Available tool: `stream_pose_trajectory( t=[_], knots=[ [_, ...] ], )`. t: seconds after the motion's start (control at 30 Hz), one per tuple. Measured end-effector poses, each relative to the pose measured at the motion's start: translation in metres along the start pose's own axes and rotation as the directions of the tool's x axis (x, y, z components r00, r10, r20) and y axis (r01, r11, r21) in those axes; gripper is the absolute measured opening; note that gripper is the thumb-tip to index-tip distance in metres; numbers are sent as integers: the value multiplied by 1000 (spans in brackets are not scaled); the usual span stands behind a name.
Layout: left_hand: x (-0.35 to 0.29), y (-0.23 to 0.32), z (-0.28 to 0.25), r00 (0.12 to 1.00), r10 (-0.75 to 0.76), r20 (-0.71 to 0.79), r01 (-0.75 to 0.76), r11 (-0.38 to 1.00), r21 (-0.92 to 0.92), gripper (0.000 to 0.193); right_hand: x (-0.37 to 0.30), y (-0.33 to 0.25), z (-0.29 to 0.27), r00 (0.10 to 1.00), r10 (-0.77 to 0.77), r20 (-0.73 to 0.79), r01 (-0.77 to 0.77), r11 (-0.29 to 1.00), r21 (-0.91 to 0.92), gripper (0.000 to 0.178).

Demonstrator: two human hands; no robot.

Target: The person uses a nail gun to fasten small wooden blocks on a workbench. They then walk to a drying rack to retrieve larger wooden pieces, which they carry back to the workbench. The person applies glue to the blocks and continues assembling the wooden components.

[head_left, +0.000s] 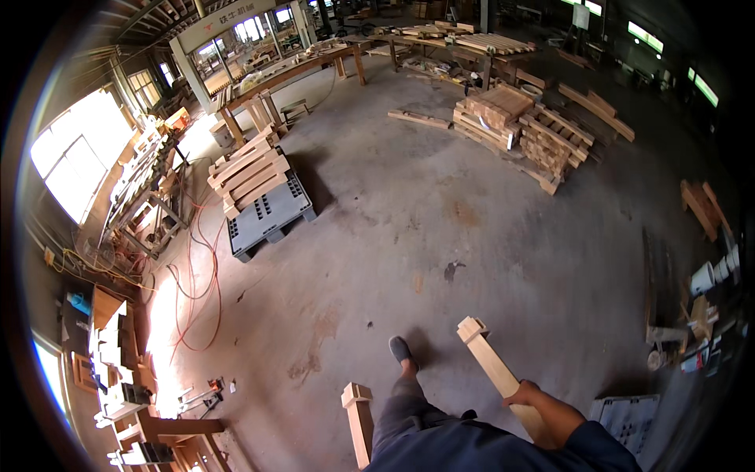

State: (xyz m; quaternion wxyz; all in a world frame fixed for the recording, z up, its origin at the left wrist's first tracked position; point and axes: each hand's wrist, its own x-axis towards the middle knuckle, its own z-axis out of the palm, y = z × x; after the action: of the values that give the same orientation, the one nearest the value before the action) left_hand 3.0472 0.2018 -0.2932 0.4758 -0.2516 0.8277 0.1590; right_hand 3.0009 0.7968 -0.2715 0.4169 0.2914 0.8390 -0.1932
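My right hand (525, 392) is wrapped round a long, pale wooden beam (492, 363) at my right side. The beam slants forward and to the left, with a stepped block or collar at its far end. A second wooden beam (360, 429) of similar shape juts forward at my left side, its rear part cut off by my body and the lower edge. My left hand is out of sight, so what holds that beam is hidden.
A grey plastic pallet (266, 226) carries several wooden pieces (250, 175) ahead on the left. Stacked lumber (497, 105) stands ahead right. Orange hoses (214, 271) lie on the floor at left, by a cluttered workbench (141, 197). White buckets (702, 279) stand far right.
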Motion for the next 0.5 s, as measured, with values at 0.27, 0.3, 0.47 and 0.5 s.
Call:
stream_pose_trajectory(
  t=[0.27,0.3,0.47,0.5],
  knots=[
    [122,116,-108,1000,-2,20,2,1000,-9,88,4,-102,-107,993,33,116,-49,990,135,90],
    [137,128,-128,1000,8,14,-8,1000,-5,88,25,-98,-101,988,68,137,-81,993,86,89],
    [231,187,-234,994,-52,-99,28,972,-233,90,110,-128,-129,969,147,200,-194,952,239,83],
    [240,204,-261,990,-84,-112,47,951,-304,91,118,-137,-139,965,156,209,-218,922,319,82]
  ],
)
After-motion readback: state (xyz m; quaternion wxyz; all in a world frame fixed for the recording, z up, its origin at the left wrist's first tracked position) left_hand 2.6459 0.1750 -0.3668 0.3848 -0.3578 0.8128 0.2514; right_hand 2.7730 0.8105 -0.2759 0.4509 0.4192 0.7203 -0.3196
